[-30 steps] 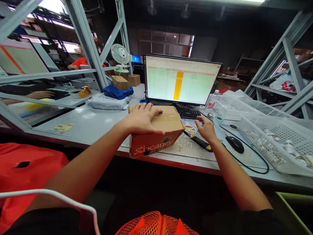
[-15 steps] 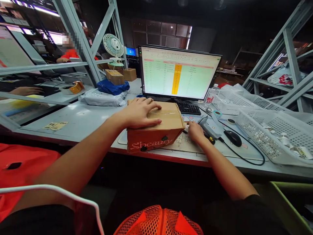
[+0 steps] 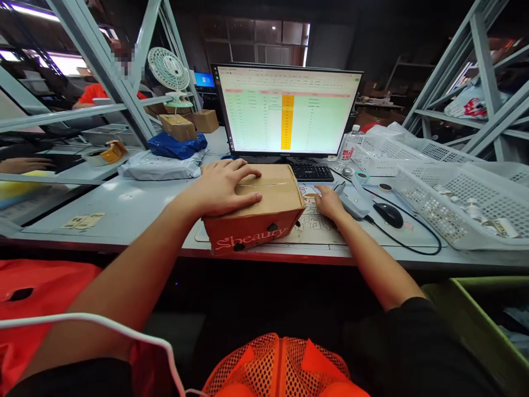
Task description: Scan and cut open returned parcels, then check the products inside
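A cardboard box (image 3: 268, 190) with a tan top and a red printed front sits near the desk's front edge. Across its top lies my left hand (image 3: 225, 187), palm down, thumb and fingers spread. To the right of the box, my right hand (image 3: 329, 203) rests low over the patterned desk mat (image 3: 318, 229), fingers curled; anything inside them is hidden. Just beyond that hand lies a grey barcode scanner (image 3: 353, 208) with a black cable. The black keyboard (image 3: 312, 172) is behind the box, below a lit monitor (image 3: 285, 113) showing a table.
White plastic baskets (image 3: 446, 220) holding small bottles stand at the right, near a black mouse (image 3: 388, 215). Silver and blue parcels (image 3: 159, 168) lie on the left, with a small fan (image 3: 168, 69) behind. Metal frames flank the desk. A co-worker's hand (image 3: 27, 164) shows at far left.
The view has shifted slightly. My left hand remains on the box. My right hand has moved slightly away from the box's right edge; a yellow-and-black item beside its wrist is out of sight now.
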Demonstrator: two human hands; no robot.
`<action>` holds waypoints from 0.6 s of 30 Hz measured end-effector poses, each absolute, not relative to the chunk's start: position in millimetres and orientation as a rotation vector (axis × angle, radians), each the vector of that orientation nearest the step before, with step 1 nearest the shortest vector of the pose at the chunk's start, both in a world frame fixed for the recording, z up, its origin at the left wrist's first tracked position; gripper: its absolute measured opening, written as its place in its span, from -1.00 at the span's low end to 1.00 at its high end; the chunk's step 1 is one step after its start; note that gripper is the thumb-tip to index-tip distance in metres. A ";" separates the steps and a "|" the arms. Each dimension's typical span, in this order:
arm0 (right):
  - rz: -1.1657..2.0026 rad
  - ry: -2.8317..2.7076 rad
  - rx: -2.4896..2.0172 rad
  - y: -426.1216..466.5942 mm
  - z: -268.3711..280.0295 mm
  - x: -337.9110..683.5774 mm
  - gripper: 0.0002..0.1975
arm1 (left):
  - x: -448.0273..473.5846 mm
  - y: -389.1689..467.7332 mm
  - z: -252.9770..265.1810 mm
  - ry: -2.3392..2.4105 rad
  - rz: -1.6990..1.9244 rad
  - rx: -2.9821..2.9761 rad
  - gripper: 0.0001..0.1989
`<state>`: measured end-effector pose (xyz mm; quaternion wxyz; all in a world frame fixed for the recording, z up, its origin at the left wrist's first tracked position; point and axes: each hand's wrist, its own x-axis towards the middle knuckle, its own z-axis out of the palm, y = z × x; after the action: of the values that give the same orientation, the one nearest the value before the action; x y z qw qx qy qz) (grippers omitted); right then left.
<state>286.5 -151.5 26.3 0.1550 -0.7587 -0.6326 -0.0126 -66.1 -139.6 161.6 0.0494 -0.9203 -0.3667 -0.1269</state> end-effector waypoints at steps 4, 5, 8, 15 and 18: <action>0.049 -1.756 -2.361 -180.2 22.7 293.5 -0.54 | -66.9 -137.7 159.6 -1.114 -0.401 -2.798 -0.26; 0.065 -1.752 -2.399 -187.6 20.0 293.1 -0.57 | -66.6 -136.8 159.5 -1.109 -0.394 -2.798 -0.26; 0.052 -1.743 -2.431 -201.4 14.7 288.2 -0.59 | -65.4 -134.4 159.7 -1.104 -0.383 -2.797 -0.27; -0.035 -1.809 -1.996 -185.2 56.7 263.6 -0.52 | -64.4 -135.0 159.8 -1.167 -0.389 -2.784 -0.27; -0.047 -1.874 -1.699 -181.9 75.4 251.4 -0.47 | -63.3 -137.5 158.6 -1.211 -0.415 -2.769 -0.27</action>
<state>251.4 -181.9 75.4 0.3011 -0.6403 -0.7064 -0.0175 -63.3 -137.5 158.6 0.0456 -0.9067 -0.3966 -0.1361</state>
